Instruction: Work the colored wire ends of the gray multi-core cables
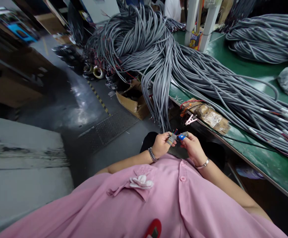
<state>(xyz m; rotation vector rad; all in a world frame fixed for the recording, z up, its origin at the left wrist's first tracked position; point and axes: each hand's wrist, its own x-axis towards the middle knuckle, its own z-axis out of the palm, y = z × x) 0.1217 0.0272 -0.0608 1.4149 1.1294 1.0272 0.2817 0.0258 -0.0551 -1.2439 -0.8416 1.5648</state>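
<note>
Pink shirt [158, 205] fills the foreground; above it, left hand [161, 144] and right hand [192, 147] pinch thin coloured wires [175, 132] below the hanging grey cables [158, 99] — wire ends too small to make out

A green counter [263, 155] runs along my right. Left of me lies a grey, glossy floor [84, 102] with a cardboard box [131, 99] and a metal grate [111, 127].
</note>
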